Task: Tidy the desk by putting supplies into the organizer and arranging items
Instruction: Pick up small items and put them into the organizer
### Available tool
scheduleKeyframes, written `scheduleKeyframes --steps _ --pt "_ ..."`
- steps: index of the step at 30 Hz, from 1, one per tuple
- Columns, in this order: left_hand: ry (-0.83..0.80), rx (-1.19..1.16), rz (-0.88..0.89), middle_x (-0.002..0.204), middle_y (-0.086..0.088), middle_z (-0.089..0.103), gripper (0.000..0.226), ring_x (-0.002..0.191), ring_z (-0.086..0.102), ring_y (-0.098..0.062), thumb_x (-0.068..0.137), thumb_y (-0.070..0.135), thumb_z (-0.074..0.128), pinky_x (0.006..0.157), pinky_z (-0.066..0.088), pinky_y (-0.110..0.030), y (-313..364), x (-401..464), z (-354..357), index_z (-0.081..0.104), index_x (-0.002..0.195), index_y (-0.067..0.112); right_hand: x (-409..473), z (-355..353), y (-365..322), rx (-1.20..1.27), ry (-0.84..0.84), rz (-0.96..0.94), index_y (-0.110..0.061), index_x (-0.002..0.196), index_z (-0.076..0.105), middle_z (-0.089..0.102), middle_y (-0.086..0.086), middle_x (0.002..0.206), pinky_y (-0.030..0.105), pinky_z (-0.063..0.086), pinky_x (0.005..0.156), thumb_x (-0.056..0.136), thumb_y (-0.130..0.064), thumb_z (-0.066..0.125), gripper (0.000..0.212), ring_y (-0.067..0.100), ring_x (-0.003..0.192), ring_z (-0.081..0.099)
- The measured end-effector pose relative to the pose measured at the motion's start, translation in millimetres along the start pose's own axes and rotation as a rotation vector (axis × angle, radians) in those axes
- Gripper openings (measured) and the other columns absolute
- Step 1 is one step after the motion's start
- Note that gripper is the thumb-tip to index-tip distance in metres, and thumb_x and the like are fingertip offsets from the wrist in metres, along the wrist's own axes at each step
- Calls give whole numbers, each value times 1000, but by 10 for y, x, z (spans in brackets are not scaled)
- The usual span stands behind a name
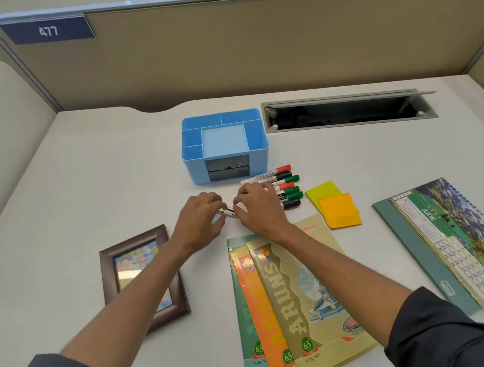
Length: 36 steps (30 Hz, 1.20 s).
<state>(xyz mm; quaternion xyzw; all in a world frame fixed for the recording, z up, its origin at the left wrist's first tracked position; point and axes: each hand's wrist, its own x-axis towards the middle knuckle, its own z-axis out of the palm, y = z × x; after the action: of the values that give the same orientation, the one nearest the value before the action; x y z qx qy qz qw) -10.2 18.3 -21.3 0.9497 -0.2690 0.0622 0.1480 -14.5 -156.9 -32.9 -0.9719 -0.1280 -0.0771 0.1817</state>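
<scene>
A blue desk organizer with several open compartments stands mid-desk. In front of it, to the right, lies a row of several whiteboard markers with red, black and green caps. My left hand and my right hand meet just left of the markers, fingers curled around a small silvery pen-like object held between them. Most of that object is hidden by the fingers. My right hand also covers the left ends of some markers.
Yellow and orange sticky-note pads lie right of the markers. Three notebooks fan out near the front edge. A brown photo frame lies at left, a June calendar at right. An open cable hatch sits behind.
</scene>
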Motion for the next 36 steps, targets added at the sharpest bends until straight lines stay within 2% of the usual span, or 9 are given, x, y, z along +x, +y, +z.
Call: scheduleKeyframes --steps 3,6,11,14,22,25,32,36 --pt "-22 22 5 108 -6 68 23 99 60 -26 87 19 64 85 44 -37 31 -37 76 72 107 11 -45 35 -35 -7 -46 29 -20 109 74 65 -1 115 41 29 103 96 -30 52 27 19 112 53" --pt "-33 98 22 105 -6 70 23 98 60 -26 89 22 62 85 44 -38 46 -35 140 73 106 13 -54 48 -68 -35 -68 55 -19 108 74 65 0 117 41 30 102 98 -31 50 29 19 114 52" --pt "-45 167 42 87 -5 69 14 80 61 -26 78 12 71 70 48 -35 94 22 186 77 91 13 -15 34 -96 -57 -89 99 -18 108 73 65 1 118 41 32 101 99 -31 50 28 20 115 51" --pt "-43 194 67 83 -4 68 12 77 60 -24 76 10 74 66 47 -34 97 64 197 77 87 13 25 15 -102 -54 -107 132 -20 105 73 65 0 117 41 33 97 97 -33 53 26 20 113 51" --pt "-75 228 107 87 -7 69 8 79 59 -25 84 11 65 70 46 -36 82 114 208 70 91 10 46 -20 -132 -31 -152 181 -22 110 71 62 2 122 42 33 98 96 -29 53 24 22 116 50" --pt "-114 237 106 96 -10 69 14 87 57 -27 89 11 56 76 42 -36 94 141 188 67 97 7 67 -20 -132 -55 -160 190 -23 112 72 63 2 122 42 34 96 97 -29 52 25 23 115 52" --pt "-161 286 128 100 -7 66 20 93 54 -24 93 16 52 78 40 -34 97 162 137 68 103 10 103 -49 -153 -141 -155 161 -22 106 73 67 2 113 43 31 101 96 -29 56 21 23 111 56" --pt "-160 273 120 99 -6 65 19 93 53 -23 91 13 52 78 41 -34 88 191 78 68 102 11 97 -68 -121 -60 -102 186 -20 101 70 72 2 101 41 30 100 94 -28 57 17 22 101 60"
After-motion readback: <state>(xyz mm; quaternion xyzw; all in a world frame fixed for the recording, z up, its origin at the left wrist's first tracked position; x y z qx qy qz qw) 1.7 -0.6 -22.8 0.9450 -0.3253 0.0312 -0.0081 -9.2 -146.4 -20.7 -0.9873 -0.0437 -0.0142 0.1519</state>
